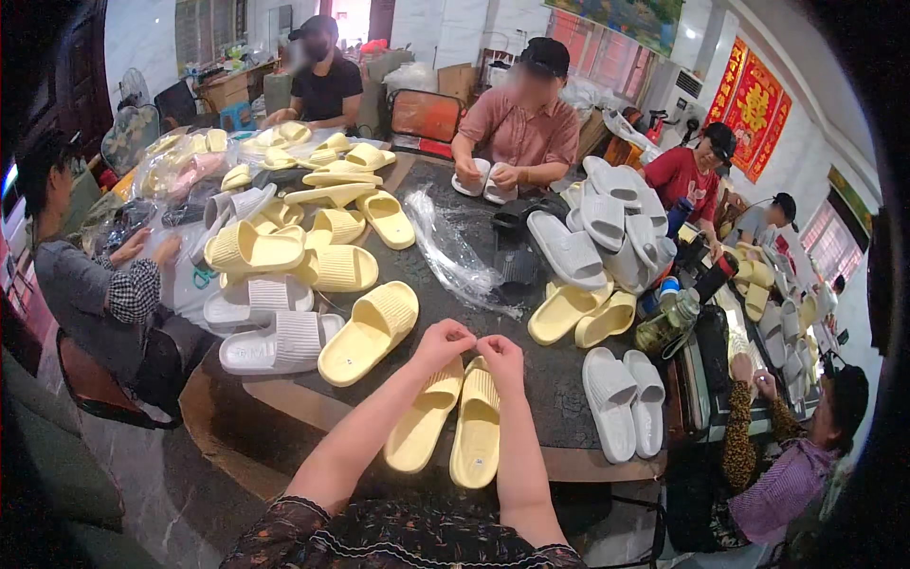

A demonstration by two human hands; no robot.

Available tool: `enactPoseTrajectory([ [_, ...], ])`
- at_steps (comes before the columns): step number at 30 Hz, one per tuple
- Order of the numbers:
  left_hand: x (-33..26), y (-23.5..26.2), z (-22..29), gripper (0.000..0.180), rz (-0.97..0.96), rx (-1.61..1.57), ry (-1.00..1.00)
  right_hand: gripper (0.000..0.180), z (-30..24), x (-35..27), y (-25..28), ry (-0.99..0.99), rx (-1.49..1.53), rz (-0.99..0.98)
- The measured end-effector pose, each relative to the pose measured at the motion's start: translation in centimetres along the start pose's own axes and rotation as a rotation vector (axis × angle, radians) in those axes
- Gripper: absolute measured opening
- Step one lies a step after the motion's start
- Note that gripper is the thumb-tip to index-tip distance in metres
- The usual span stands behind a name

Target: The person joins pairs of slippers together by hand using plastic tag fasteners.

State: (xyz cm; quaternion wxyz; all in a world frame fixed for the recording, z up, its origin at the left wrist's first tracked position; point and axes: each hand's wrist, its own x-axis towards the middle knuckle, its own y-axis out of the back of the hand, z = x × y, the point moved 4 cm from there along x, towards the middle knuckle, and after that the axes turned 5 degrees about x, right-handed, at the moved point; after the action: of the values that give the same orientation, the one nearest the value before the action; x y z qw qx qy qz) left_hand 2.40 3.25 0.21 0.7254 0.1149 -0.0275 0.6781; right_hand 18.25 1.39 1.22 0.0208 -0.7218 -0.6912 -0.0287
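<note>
along the near edge of the dark table (559, 408), a left yellow slipper (417, 429) and a right yellow slipper (477, 436) are lying side by side, soles down, toe straps facing away from the person. over the straps, the left hand (442, 345) and the right hand (503, 360) are hovering close together, fingers curled into narrow pinches, fingertips almost meeting. whether anything small is sitting between those fingertips, or whether either hand is brushing a strap, is not showing clearly from this angle. left of the left forearm, a single yellow slipper (370, 332) is lying beside a pale grey slipper (296, 343). right of the right forearm, two grey slippers (609, 400) are resting near the table's edge. beyond the hands, clear plastic wrap (445, 248) is lying loose on the tabletop. across the table, a co-worker in a pink shirt (531, 133) is holding light-coloured slippers (497, 192).
</note>
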Motion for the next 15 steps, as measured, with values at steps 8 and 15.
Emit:
enactPoseTrajectory([
  [8,0.0,-0.2,0.5,0.017,-0.011,0.104,-0.012,0.01,-0.1,0.0,-0.1,-0.013,-0.006,-0.046],
  [15,-0.3,0.3,0.8,0.016,0.049,0.059,0.034,0.01,0.1,0.0,-0.2,-0.001,0.033,-0.074],
])
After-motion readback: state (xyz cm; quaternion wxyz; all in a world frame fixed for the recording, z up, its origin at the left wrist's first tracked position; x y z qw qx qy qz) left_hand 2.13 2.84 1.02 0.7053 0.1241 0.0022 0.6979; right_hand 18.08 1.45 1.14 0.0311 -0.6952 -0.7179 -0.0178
